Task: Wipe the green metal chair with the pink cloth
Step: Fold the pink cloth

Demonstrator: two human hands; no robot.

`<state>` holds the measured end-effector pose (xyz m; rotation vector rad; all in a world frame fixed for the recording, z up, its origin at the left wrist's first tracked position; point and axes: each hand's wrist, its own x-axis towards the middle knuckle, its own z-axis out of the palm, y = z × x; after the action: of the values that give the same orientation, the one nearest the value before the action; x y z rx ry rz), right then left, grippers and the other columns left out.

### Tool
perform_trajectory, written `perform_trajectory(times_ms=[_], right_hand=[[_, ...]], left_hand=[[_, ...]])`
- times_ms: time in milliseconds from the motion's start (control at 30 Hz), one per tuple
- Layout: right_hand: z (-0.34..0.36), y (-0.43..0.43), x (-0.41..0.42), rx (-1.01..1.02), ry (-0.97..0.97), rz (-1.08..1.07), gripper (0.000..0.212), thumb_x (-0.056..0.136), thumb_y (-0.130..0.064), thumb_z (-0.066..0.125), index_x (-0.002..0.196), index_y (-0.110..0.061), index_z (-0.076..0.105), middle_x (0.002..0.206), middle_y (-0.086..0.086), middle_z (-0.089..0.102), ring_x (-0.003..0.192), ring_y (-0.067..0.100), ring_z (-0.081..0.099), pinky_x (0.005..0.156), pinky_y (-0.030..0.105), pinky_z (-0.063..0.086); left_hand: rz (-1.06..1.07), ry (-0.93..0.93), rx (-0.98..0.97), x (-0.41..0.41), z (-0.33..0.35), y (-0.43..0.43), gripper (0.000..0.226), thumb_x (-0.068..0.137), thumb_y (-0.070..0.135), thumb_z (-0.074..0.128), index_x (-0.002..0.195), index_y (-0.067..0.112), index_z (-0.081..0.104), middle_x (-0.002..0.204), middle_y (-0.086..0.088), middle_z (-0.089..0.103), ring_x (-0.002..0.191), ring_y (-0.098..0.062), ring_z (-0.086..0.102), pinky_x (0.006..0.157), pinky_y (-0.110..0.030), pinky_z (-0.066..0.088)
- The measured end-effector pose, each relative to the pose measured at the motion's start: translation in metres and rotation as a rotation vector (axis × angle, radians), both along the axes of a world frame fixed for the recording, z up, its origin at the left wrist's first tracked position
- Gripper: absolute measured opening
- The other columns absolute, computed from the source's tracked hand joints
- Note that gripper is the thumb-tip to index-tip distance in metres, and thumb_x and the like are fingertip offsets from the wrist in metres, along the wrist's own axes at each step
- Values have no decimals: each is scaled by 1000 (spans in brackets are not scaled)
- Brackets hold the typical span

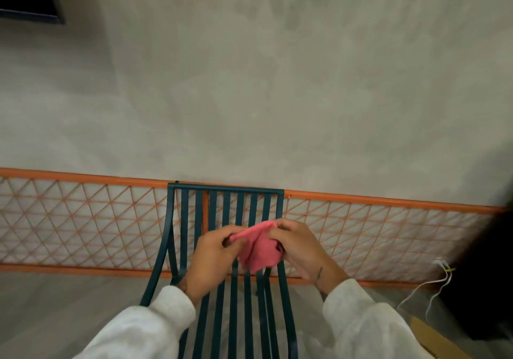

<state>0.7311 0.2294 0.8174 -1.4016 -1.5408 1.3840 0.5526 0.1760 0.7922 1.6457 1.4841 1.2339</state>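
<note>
Green metal chair (226, 190) with a slatted back and seat stands against a low orange lattice panel (83, 219) on a grey wall (277, 81). In front of the chair back, a person's left hand (213, 258) and right hand (299, 250) hold a bunched pink cloth (261, 250), the fingers of each pinching one side.

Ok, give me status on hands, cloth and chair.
Both left hand and right hand grip pink cloth, bunched between them. Cloth held in front of green metal chair slats. Nothing blocking the slats in view.
</note>
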Motion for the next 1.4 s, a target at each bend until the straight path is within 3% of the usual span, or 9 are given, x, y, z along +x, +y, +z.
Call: perform_trajectory(times_ms=[167,333,467,633,800,933,1133,1233,1400], right_hand=[[7,2,26,109,-176,153,23,94,-16,60,104,-34,70,107,-15,69,103,4,62,81,20,47],[-2,1,39,141,-284,258,14,96,-24,63,106,-24,73,102,-8,74,95,6,69,81,21,51],[1,4,52,163,-223,189,11,96,-27,64,100,-26,74,95,-12,75,91,0,68,80,21,50],[22,16,62,89,6,150,16,92,-19,71,108,-17,70,90,9,76,77,24,71,79,44,60],[51,16,45,77,44,259,15,95,-5,63,108,-13,65,70,8,68,59,26,67,54,32,54],[74,7,31,74,68,350,10,95,-2,60,102,0,68,87,17,74,71,31,75,63,34,61],[95,2,23,49,5,510,25,94,7,52,112,-2,65,99,16,76,94,28,76,65,32,63],[97,1,18,114,-77,468,12,97,-7,62,107,-6,68,93,10,78,86,25,77,59,29,61],[98,0,13,201,-167,429,16,93,-23,70,101,-10,71,84,8,79,73,27,77,48,24,52]], left_hand=[[103,22,-49,-3,29,5,16,94,24,58,95,38,65,94,20,67,89,5,60,73,-11,41],[89,-20,-69,-5,51,18,11,93,27,59,92,28,70,92,11,70,89,-6,63,75,-22,44],[119,-79,-113,-15,59,20,12,91,27,62,92,27,74,93,8,73,93,-13,67,84,-33,51],[146,-273,-254,-24,61,17,16,88,29,67,101,21,75,104,0,72,98,-21,68,85,-46,58],[184,-305,-266,-8,58,14,16,89,27,67,100,18,75,102,-2,73,93,-22,70,82,-46,60],[114,-335,-230,6,62,10,16,91,25,66,98,16,76,91,-5,76,86,-23,73,80,-47,60],[73,-255,-122,15,75,7,18,93,31,62,92,24,78,86,-10,76,77,-24,69,74,-40,56],[51,-243,-99,17,79,4,23,94,35,58,96,23,78,89,-11,76,83,-28,70,82,-44,56],[33,-273,-105,20,81,-1,27,97,36,53,97,25,78,92,-12,76,91,-35,70,86,-49,55]])
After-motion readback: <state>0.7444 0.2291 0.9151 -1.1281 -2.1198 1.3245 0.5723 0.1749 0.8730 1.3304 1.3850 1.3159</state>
